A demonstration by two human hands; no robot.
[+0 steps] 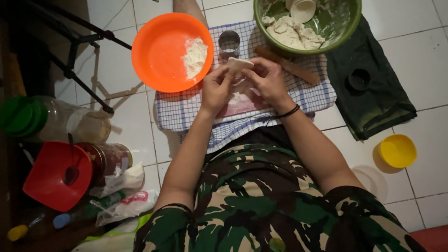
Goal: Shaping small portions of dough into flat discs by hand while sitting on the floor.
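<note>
Dough piece (240, 64) pinched betw. both hands, above checked cloth (186, 109) on floor. Left hand (216, 88) fingers grip near-left edge, right hand (268, 79) fingers grip right edge; long axis runs hand to hand. Metal ring cutter (229, 43) just beyond fingers.

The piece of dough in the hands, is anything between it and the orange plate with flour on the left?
Nothing visible does. The piece of dough is pinched by the left hand and right hand above the checked cloth. The orange plate lies just left of it; the metal ring cutter stands behind, off that path.
</note>
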